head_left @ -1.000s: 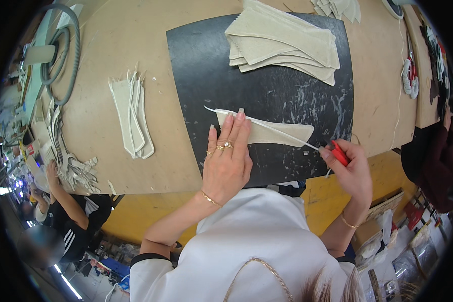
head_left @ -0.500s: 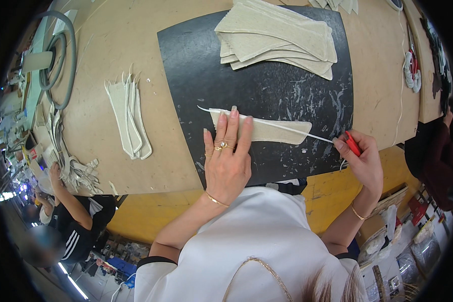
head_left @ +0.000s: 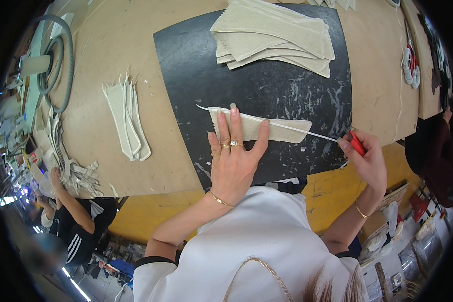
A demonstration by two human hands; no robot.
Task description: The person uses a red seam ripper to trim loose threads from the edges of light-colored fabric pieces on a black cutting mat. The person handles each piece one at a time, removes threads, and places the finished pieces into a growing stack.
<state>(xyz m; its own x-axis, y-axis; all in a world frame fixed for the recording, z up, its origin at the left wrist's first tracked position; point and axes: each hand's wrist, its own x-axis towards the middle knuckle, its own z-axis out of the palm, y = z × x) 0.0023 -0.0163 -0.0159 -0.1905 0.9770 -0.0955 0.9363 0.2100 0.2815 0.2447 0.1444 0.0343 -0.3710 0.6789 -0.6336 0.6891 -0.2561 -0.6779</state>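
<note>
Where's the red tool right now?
In the head view, the red tool is in the right hand, beside the right edge of the black mat.

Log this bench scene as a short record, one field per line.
Left hand: spread over the panel and part of the cord
Right hand: holding the cord beyond the panel's right edge, plus a red tool
Cord: thin, white, straight between the hands
Mat: black, under the panel
Stack: pale, overlapping pieces on the mat's far part
Pile: narrower pieces on the table, left of the mat
Hose: grey, looped, far left
</note>
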